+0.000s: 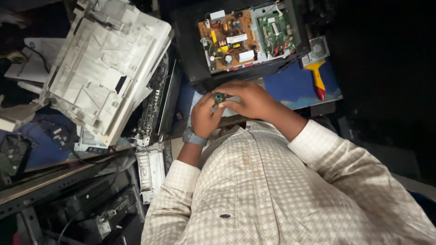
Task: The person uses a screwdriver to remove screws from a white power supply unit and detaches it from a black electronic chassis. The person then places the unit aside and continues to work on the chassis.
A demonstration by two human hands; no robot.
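Left hand (pixel 205 119) and right hand (pixel 247 99) both closed on a small dark-green round part (pixel 220 97) | black casing (pixel 190 54) already opened, brown circuit board (pixel 229 40) exposed | yellow-and-red-handled tool (pixel 317 77) lying untouched.

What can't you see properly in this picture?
Head view only:
- The small green part: mostly hidden by the left hand and right hand pinching it.
- The desk under the hands: covered by arms and shirt.
- Circuit boards: parts too small to tell.
- Right side: too dark.
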